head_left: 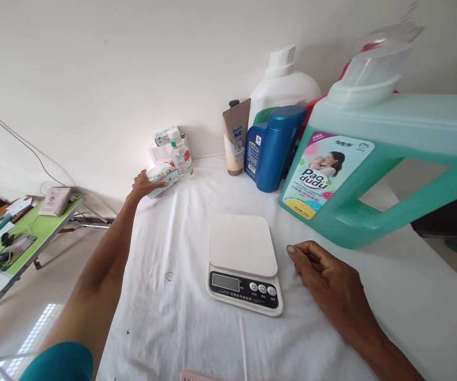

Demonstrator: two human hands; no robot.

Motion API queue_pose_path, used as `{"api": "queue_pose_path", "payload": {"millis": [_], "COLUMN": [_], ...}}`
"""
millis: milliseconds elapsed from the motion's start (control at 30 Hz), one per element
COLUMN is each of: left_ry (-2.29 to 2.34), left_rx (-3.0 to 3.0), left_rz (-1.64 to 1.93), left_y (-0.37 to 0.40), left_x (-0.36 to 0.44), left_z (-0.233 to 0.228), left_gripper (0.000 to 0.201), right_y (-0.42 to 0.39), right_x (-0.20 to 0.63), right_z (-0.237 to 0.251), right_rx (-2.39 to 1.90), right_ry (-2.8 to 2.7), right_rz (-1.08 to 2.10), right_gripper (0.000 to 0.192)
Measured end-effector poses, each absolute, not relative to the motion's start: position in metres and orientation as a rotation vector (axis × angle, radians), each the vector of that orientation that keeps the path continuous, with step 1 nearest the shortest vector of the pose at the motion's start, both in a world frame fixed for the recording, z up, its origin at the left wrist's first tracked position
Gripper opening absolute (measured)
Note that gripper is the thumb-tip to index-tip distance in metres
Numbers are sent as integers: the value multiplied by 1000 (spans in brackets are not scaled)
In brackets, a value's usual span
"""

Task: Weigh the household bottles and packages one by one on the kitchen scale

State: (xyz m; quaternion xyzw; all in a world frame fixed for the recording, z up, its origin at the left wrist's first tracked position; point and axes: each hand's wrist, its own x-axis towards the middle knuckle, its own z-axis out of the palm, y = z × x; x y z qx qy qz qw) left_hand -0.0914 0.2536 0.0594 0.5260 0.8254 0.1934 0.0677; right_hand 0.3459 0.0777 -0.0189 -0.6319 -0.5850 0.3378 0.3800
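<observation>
My left hand [144, 186] reaches to the far left of the white-clothed table [180, 317] and grips a small white jar with a printed label [163, 178]. My right hand [322, 275] rests on the cloth with fingers loosely curled and nothing in it, just right of a white digital kitchen scale [243, 260] whose platform is bare. A big teal detergent jug [375, 169] stands close behind the right hand.
Along the wall stand small clear bottles and boxes [177, 151], a beige tube [235, 138], a blue bottle [274, 148] and a white jug [281, 87]. A green side table [49, 225] with cables and papers is at the left.
</observation>
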Motion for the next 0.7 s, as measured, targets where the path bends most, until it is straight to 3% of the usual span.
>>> {"api": "queue_pose_path", "payload": {"millis": [200, 400, 700], "left_ry": [2549, 2765, 2967], "left_rx": [1569, 1303, 1182], "left_rz": [586, 774, 918], "left_y": [255, 217, 144], "left_x": [-96, -110, -139], "left_z": [49, 37, 67], "left_gripper": [74, 77, 75], "right_y": [77, 78, 78], "right_x": [346, 344, 342], "right_z": [-19, -19, -17], "right_rx": [-1617, -1571, -1464], "right_ry": [-1479, -1478, -1502], "right_rz": [869, 875, 819], "right_gripper": [45, 44, 40]}}
